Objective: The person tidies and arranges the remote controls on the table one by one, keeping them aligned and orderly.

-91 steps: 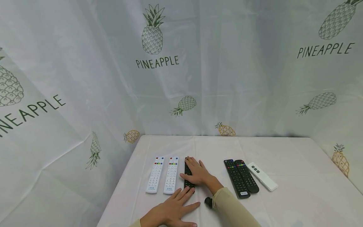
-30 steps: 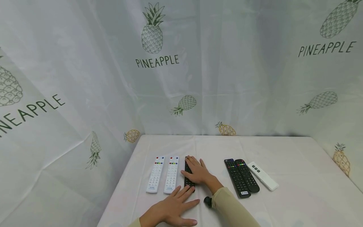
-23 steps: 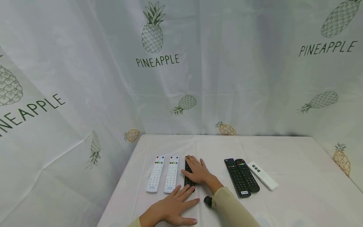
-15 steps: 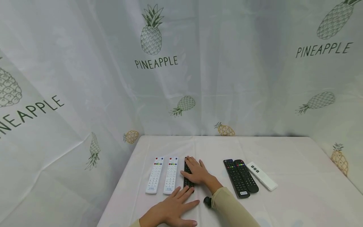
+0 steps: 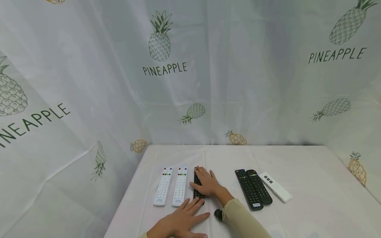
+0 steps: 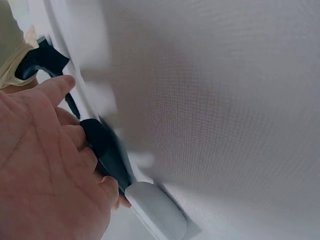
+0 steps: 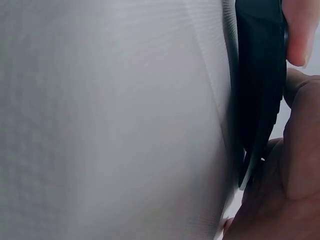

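Note:
My right hand [image 5: 205, 182] lies over a black remote [image 5: 197, 195] on the white table [image 5: 297, 211], to the right of two white remotes [image 5: 163, 187] [image 5: 180, 187]. In the right wrist view its fingers [image 7: 296, 35] and thumb curl round the black remote's [image 7: 257, 85] edge. My left hand [image 5: 186, 216] rests flat on the cloth with straight fingers. Its fingertips touch the black remote's near end [image 6: 106, 150], beside a white remote's end [image 6: 156, 212]. The left hand [image 6: 50, 165] holds nothing.
Two more black remotes [image 5: 248, 190] [image 5: 260, 187] and a slim white remote [image 5: 275, 187] lie side by side to the right. A white pineapple-print curtain [image 5: 166, 69] hangs behind and to the left of the table. A black wrist strap [image 5: 218, 214] sits by my beige sleeve.
Both hands and all the remotes stay where they were. Only the head view has shifted slightly.

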`<state>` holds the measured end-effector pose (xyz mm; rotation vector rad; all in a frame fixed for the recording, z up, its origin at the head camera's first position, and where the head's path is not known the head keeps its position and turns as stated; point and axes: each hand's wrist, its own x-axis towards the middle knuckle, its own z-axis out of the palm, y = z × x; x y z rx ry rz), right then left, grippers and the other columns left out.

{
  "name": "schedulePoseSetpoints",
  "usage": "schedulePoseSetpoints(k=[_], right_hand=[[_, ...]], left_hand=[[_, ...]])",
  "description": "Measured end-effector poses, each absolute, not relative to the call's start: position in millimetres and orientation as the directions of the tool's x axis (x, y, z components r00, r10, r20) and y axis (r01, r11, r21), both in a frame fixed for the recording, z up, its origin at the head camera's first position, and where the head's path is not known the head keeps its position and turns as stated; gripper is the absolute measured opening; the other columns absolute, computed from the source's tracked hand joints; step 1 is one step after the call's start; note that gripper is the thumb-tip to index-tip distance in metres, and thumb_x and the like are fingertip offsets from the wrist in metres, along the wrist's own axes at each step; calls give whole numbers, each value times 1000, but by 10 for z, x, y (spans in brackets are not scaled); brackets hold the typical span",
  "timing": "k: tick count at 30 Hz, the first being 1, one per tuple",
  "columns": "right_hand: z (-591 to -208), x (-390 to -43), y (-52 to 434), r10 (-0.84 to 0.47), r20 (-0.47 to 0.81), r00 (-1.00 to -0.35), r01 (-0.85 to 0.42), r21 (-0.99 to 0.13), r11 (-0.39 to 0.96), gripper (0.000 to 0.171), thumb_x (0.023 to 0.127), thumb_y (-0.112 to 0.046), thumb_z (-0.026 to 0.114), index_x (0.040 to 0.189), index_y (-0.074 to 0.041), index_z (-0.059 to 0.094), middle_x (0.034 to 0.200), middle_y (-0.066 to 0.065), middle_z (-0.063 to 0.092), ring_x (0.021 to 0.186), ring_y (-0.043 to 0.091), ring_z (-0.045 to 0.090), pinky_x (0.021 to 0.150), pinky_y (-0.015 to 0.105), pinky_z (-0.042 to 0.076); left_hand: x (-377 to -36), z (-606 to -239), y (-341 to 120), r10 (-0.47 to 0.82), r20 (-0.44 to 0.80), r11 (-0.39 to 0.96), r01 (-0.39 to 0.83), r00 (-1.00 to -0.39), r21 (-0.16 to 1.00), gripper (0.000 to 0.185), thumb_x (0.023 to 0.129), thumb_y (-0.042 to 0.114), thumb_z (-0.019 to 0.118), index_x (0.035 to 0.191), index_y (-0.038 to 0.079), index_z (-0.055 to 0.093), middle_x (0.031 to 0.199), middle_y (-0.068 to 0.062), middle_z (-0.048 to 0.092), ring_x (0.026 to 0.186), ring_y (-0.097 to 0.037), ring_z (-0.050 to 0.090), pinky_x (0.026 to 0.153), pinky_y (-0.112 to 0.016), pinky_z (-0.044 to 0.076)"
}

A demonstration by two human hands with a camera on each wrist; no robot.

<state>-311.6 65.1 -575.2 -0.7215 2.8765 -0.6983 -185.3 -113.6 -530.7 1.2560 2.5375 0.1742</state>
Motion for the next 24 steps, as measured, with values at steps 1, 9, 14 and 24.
schedulePoseSetpoints(k=[1, 9, 14, 24], right_hand=[[-5758, -3122, 652, -468, 17, -884, -426, -445, 788, 82, 97, -66, 39, 156, -10, 29, 164, 11, 24, 152, 32, 21, 118, 63, 13], [-5710, -3118, 658, -480, 29, -877, -441, -445, 779, 84, 96, -67, 38, 154, -6, 34, 162, 14, 29, 149, 35, 26, 116, 66, 16], [-5683, -3096, 648, -473, 19, -881, -437, -420, 796, 81, 97, -66, 39, 153, -7, 35, 161, 12, 31, 149, 34, 28, 116, 65, 19], [-5598, -3086, 635, -463, -1, -886, -426, -391, 816, 75, 98, -60, 44, 152, -9, 38, 160, 10, 34, 147, 32, 32, 116, 62, 22]], left_hand=[[-1854, -5307, -1134, 790, -215, 612, 752, -573, 244, 69, 97, 71, 29, 156, 36, 27, 168, -6, 11, 155, -28, 10, 118, -58, 20], [-1842, -5278, -1105, 782, -209, 622, 751, -587, 222, 66, 98, 68, 32, 156, 37, 27, 167, -6, 14, 154, -29, 13, 117, -59, 22], [-1819, -5288, -1095, 777, -196, 629, 746, -598, 220, 64, 99, 66, 34, 156, 37, 28, 166, -7, 17, 153, -30, 16, 115, -62, 23], [-1806, -5314, -1034, 747, -165, 664, 718, -644, 210, 63, 99, 69, 27, 154, 39, 32, 164, -6, 24, 152, -30, 22, 113, -64, 25]])
